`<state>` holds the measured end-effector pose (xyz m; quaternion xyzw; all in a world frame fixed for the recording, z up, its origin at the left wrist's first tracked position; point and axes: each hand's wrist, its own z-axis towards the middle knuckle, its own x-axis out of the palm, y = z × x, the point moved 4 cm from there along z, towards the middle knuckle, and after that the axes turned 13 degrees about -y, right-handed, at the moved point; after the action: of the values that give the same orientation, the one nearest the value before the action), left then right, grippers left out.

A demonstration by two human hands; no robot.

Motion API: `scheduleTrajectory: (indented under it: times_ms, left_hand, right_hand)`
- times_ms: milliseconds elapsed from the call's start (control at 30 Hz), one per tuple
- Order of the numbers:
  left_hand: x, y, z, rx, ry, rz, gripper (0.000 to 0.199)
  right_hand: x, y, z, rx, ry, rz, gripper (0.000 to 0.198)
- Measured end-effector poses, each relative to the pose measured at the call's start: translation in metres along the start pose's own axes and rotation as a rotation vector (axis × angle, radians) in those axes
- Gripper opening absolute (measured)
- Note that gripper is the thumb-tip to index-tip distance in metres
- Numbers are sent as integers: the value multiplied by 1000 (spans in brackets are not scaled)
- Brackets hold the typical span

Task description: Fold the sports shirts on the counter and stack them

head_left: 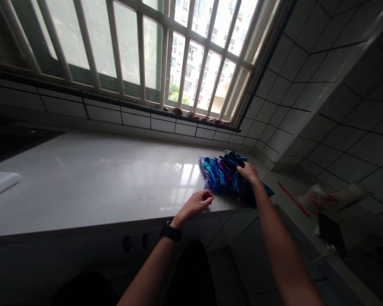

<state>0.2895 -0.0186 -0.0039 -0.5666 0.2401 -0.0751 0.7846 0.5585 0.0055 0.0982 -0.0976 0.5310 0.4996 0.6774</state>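
Observation:
A heap of crumpled, shiny cloths (218,175) in blue, teal, purple and lavender lies on the white counter (115,182), near its right corner. My right hand (248,172) is closed on a dark blue cloth (232,159) at the top right of the heap. Exactly what kind of cloth it is cannot be made out. Just left of the heap, by the counter's front edge, my left hand (196,202) has its fingers curled in, with nothing visible in them. A black watch (171,232) is on the left wrist.
On the right stretch of counter lie a red strip (294,199), a clear plastic bag (319,199) and a dark flat object (332,233). At far left are a white object (1,182) and a black panel (19,142). A barred window (140,55) is behind the counter.

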Motion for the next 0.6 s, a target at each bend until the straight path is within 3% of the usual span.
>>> scheduleTrajectory:
  times_ms: [167, 333, 600]
  left_hand:
    - [0, -1, -1, 29, -118, 65, 17]
    - [3, -2, -3, 62, -161, 145, 13]
    - [0, 2, -1, -12, -125, 45, 19]
  right_hand:
    - [-9, -20, 3, 163, -5, 258, 33]
    - [-13, -29, -2, 230, 14, 444, 18]
    - [-12, -32, -6, 229, 23, 570, 28]
